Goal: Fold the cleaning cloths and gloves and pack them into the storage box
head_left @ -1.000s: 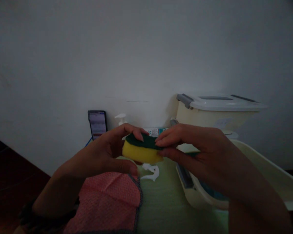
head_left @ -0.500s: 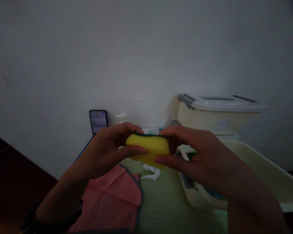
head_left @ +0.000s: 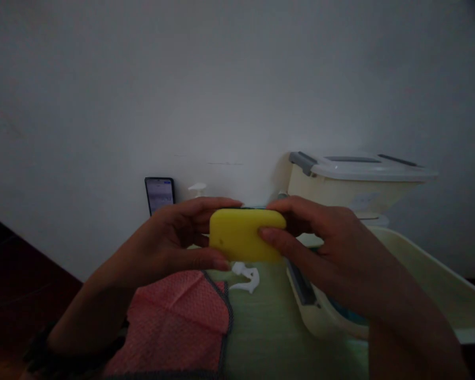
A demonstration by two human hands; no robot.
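Note:
I hold a yellow sponge (head_left: 239,235) up in front of me with both hands, its yellow face turned toward me and only a thin dark edge of its green scouring side showing on top. My left hand (head_left: 170,243) grips its left end with thumb below and fingers over the top. My right hand (head_left: 320,245) grips its right end, thumb across the yellow face. Below the sponge lies a pink cloth (head_left: 178,316) with a dark hem on a pale green surface (head_left: 261,327).
A cream tub (head_left: 419,274) sits at the right, with a lidded cream bin (head_left: 352,182) behind it. A phone (head_left: 160,193) leans on the white wall, beside a pump bottle (head_left: 198,189). A white plastic piece (head_left: 247,277) lies on the green surface.
The sponge has been rotated in my hands: its green side faced up and toward me a second ago, and its yellow face is toward me now. It also rose slightly.

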